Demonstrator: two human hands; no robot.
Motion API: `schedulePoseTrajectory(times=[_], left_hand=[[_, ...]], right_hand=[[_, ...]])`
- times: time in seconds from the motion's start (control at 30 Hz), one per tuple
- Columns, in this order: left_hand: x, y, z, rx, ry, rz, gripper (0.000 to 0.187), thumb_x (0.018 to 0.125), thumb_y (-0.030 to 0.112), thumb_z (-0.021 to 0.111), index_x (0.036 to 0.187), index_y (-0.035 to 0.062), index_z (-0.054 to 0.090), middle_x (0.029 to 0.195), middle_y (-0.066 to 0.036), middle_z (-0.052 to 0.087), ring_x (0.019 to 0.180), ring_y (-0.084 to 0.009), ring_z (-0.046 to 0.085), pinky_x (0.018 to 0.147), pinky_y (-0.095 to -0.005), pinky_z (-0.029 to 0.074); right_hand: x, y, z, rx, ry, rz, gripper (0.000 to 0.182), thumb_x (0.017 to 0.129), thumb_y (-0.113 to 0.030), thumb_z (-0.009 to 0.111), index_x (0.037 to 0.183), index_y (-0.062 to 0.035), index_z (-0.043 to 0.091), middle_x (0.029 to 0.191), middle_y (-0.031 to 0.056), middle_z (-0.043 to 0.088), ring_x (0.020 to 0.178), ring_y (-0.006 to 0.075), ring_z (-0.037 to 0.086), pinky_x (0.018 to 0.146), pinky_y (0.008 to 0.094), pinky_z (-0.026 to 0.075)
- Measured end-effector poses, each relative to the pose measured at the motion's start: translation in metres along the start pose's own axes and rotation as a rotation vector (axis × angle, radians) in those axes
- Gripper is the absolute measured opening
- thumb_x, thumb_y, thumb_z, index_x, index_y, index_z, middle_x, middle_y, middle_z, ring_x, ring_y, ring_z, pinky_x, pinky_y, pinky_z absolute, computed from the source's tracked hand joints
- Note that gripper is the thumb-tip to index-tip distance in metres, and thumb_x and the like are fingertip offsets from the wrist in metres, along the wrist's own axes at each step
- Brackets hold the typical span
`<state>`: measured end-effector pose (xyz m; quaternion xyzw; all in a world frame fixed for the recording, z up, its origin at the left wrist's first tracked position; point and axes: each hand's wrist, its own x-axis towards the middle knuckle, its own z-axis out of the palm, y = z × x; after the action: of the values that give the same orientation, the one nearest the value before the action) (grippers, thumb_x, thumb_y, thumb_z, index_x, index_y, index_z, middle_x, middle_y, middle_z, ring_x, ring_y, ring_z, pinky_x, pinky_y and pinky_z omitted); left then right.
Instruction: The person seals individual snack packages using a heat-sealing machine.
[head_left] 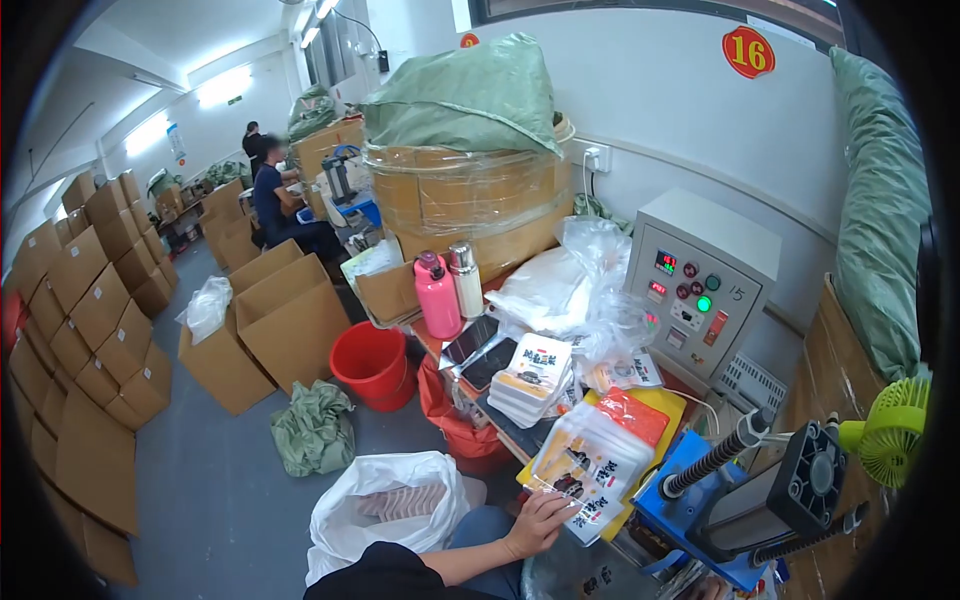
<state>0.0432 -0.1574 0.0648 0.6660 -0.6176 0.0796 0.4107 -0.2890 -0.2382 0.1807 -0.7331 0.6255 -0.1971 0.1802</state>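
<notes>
White, glossy plastic bags w/ black-and-orange print lie in a fanned stack over a flat yellow sheet, lower centre-right of the head view (only view). Left hand rests palm-down at the stack's lower-left corner, fingers loosely bent, tips on the top bags; can't tell if they pinch an edge or just press. Small shiny red packet sits by the stack's upper right.

Handling tips, my judgement: slick film prob. slides & clings, so use light fingertip pressure, part one edge at a time, hold the rest square. Mind knuckles & bag corners near the blue metal press w/ black springs, just right of the stack; poss. pinch or heat risk.

Hard to see: right hand is out of view; left thumb's unclear, palm side hidden. Press's lower end gets lost in clutter near the bottom edge. Dark lens rim crops the lime-green plastic fan, far right. Fine print's too small; ditto most readouts on the grey metal control box, upper right. Pale pink ridged stuff in the white plastic sack, lower centre: can't ID.
</notes>
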Motion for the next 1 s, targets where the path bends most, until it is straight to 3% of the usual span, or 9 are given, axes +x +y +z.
schedulePoseTrajectory(times=[0.33, 0.4, 0.47, 0.53, 0.63, 0.77, 0.83, 0.93, 1.0], left_hand=[[0.001, -0.001, -0.001, 0.004, 0.013, -0.005, 0.052, 0.069, 0.004, 0.059, 0.12, 0.0157, 0.06, 0.117, -0.005, 0.056, 0.113, -0.0259, 0.05, 0.098, -0.0435, 0.036], [0.007, 0.003, -0.009, -0.02, 0.06, 0.006, 0.045, 0.068, 0.003, 0.058, 0.111, 0.0114, 0.063, 0.11, -0.009, 0.059, 0.107, -0.029, 0.053, 0.096, -0.0444, 0.038], [0.013, 0.004, -0.013, -0.044, 0.086, 0.043, 0.038, 0.067, 0.003, 0.059, 0.104, 0.0092, 0.065, 0.103, -0.01, 0.062, 0.1, -0.0302, 0.056, 0.091, -0.0443, 0.04], [0.02, 0.006, -0.021, -0.058, 0.061, 0.046, 0.031, 0.067, 0.004, 0.061, 0.097, 0.008, 0.066, 0.097, -0.009, 0.063, 0.093, -0.0302, 0.057, 0.083, -0.0433, 0.042], [0.034, 0.012, -0.024, -0.066, -0.006, 0.0, 0.024, 0.069, 0.005, 0.066, 0.093, 0.0076, 0.066, 0.09, -0.009, 0.064, 0.087, -0.0291, 0.059, 0.079, -0.0395, 0.045], [0.059, 0.017, -0.026, 0.049, -0.098, -0.008, 0.012, 0.072, 0.004, 0.065, 0.083, 0.0056, 0.064, 0.077, -0.01, 0.057, 0.079, -0.0295, 0.057, 0.069, -0.0372, 0.046], [0.06, 0.028, -0.027, 0.0, -0.074, -0.019, 0.011, 0.071, 0.003, 0.065, 0.082, 0.0044, 0.063, 0.076, -0.01, 0.056, 0.076, -0.0296, 0.055, 0.067, -0.0374, 0.045], [0.049, 0.064, -0.038, -0.102, -0.084, -0.035, 0.014, 0.067, -0.001, 0.066, 0.079, 0.0025, 0.061, 0.074, -0.01, 0.055, 0.073, -0.0295, 0.053, 0.064, -0.0369, 0.043], [0.036, 0.095, -0.044, -0.23, -0.132, -0.065, 0.019, 0.06, -0.005, 0.066, 0.078, 0.0016, 0.061, 0.07, -0.009, 0.054, 0.07, -0.0274, 0.05, 0.06, -0.0338, 0.041]], right_hand=[[-0.004, 0.03, 0.022, 0.006, 0.186, -0.228, 0.028, 0.083, -0.005, 0.055, 0.11, 0.0008, 0.058, 0.116, 0.0244, 0.052, 0.109, 0.041, 0.048, 0.095, 0.046, 0.038], [0.02, 0.122, 0.074, 0.134, 0.356, -0.42, 0.026, 0.085, 0.004, 0.052, 0.111, 0.0037, 0.055, 0.122, 0.0183, 0.047, 0.107, 0.0337, 0.052, 0.09, 0.0381, 0.043], [0.012, 0.092, 0.057, 0.071, 0.313, -0.406, 0.021, 0.087, 0.001, 0.051, 0.107, 0.006, 0.056, 0.126, 0.0175, 0.047, 0.107, 0.0309, 0.052, 0.092, 0.0365, 0.042], [0.009, 0.083, 0.049, 0.05, 0.258, -0.362, 0.02, 0.084, 0.0, 0.053, 0.103, -0.0013, 0.061, 0.107, 0.0226, 0.056, 0.101, 0.0394, 0.055, 0.087, 0.0416, 0.045], [0.005, 0.056, 0.032, 0.154, 0.294, -0.379, 0.018, 0.084, 0.002, 0.052, 0.1, 0.0011, 0.059, 0.102, 0.0199, 0.057, 0.091, 0.0388, 0.057, 0.081, 0.0396, 0.047], [0.009, 0.063, 0.03, 0.309, 0.351, -0.359, 0.017, 0.082, 0.005, 0.054, 0.098, 0.0023, 0.058, 0.099, 0.0195, 0.058, 0.088, 0.0373, 0.057, 0.076, 0.0366, 0.047], [0.009, 0.074, 0.034, 0.253, 0.455, -0.407, 0.014, 0.081, 0.005, 0.056, 0.095, 0.0017, 0.06, 0.097, 0.0142, 0.06, 0.084, 0.028, 0.06, 0.073, 0.0316, 0.047], [-0.011, 0.075, 0.03, 0.993, 0.126, 0.124, 0.014, 0.083, 0.001, 0.061, 0.096, -0.0028, 0.064, 0.093, 0.0008, 0.062, 0.081, 0.0074, 0.058, 0.072, 0.0215, 0.046], [-0.033, 0.032, 0.012, 1.238, -0.035, 0.108, 0.015, 0.083, 0.0, 0.063, 0.097, -0.0028, 0.065, 0.094, 0.0026, 0.063, 0.083, 0.0094, 0.059, 0.072, 0.022, 0.047]])
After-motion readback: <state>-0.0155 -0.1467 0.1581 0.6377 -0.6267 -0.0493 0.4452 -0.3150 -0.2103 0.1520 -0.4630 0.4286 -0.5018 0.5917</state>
